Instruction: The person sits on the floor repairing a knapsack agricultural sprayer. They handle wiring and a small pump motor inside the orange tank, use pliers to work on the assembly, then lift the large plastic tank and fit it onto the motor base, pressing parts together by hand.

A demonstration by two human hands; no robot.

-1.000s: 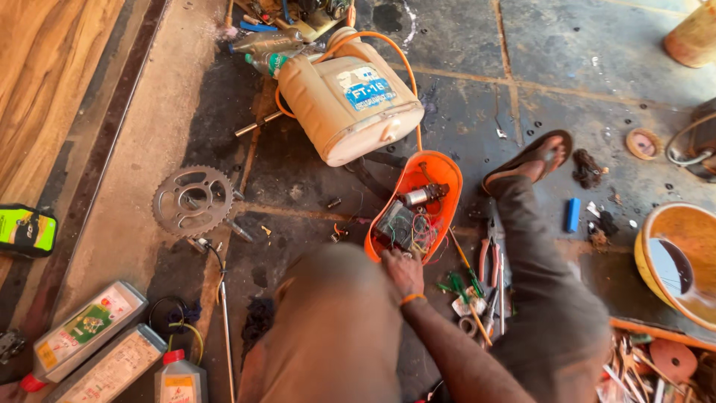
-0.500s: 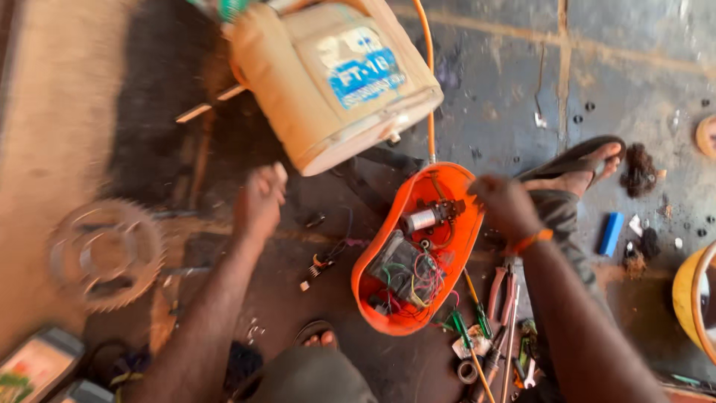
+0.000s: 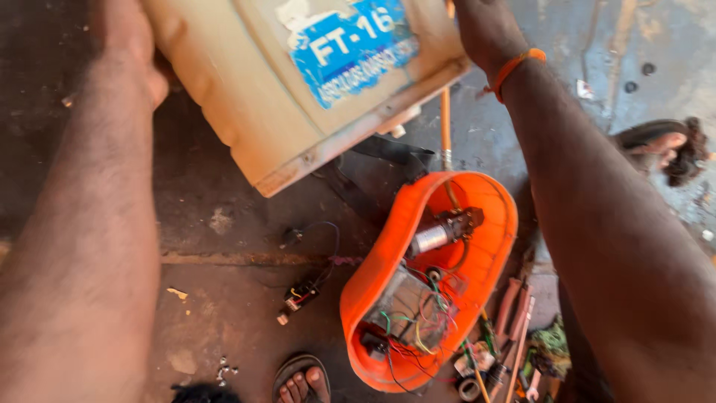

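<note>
Looking down past my own feet, I am seeing toes in a sandal (image 3: 302, 380) at six o'clock on the dark, stained floor (image 3: 224, 298). Just beyond, toward five o'clock, an orange shell (image 3: 492, 261) is lying open side up, with a small motor (image 3: 440, 233) and a tangle of coloured wires (image 3: 414, 321) inside it. Hand tools (image 3: 514, 328) are lying just beside its right rim. At seven o'clock of the shell, a loose small part on a thin wire (image 3: 302, 295) is resting on the floor, apart from it.

Farther out, at twelve o'clock, I am gripping the cream plastic tank (image 3: 298, 97) with both hands. It is sitting tilted, its blue label (image 3: 354, 48) facing up, its lower edge just above the shell's far rim. My left hand (image 3: 130, 45) is pressing against the tank's left side at eleven o'clock; the fingers are hidden behind the forearm, so I cannot tell how far they are wrapping. My right hand (image 3: 488, 33), with an orange band (image 3: 514, 67) at the wrist, is closing over the tank's right edge at one o'clock. An orange hose (image 3: 446, 130) is running from under the tank down into the shell.

At three o'clock, well apart, another sandalled foot (image 3: 656, 142) is resting on the floor.
</note>
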